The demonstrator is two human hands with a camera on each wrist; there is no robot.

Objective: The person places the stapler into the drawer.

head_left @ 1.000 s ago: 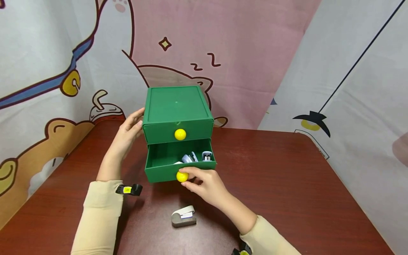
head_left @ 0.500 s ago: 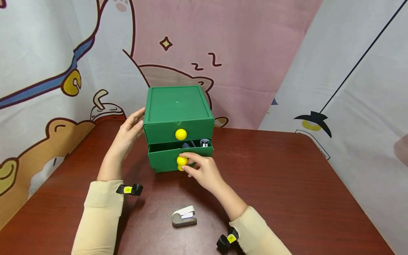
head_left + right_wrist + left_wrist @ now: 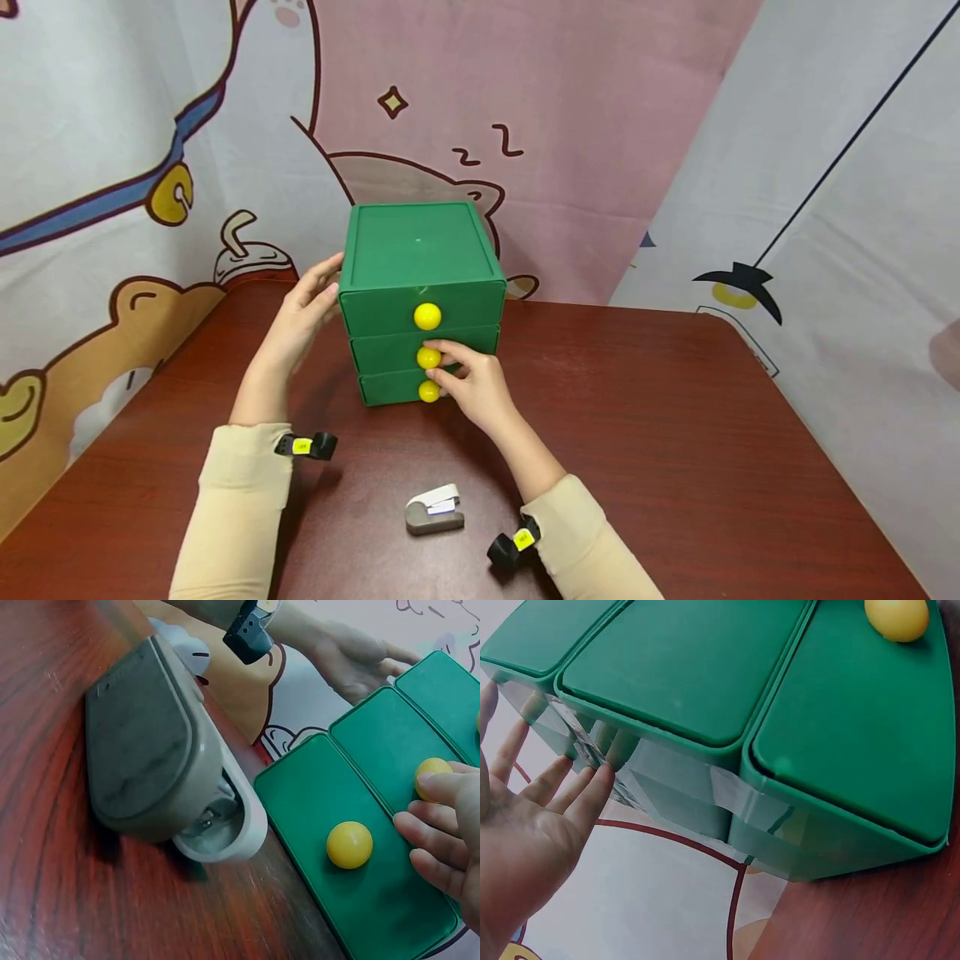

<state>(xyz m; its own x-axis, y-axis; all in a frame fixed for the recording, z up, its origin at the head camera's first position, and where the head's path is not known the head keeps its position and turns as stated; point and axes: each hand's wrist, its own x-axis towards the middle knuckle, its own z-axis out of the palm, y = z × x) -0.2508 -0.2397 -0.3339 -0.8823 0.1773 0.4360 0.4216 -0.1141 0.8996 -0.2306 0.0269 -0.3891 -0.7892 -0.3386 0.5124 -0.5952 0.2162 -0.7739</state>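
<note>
A green drawer cabinet (image 3: 420, 246) with three drawers stands on the table, every drawer pushed in. My right hand (image 3: 472, 385) pinches the round yellow knob (image 3: 428, 357) of the middle drawer between thumb and fingers. With fairly straight fingers, my left hand (image 3: 296, 321) touches the cabinet's left side; the left wrist view shows the fingertips (image 3: 604, 776) on that wall. In front of the cabinet lies a small grey and white stapler (image 3: 435, 510), large and close in the right wrist view. The middle drawer's contents are hidden.
The reddish-brown table (image 3: 675, 433) extends to both sides of the cabinet. Behind it hangs a printed cartoon cloth (image 3: 562, 150). Black wrist cameras sit on both sleeves, the right one (image 3: 513, 546) near the stapler.
The middle drawer has slid back into the cabinet, hiding the small things in it. My right hand moved away from me with its knob. My left hand stayed put.
</note>
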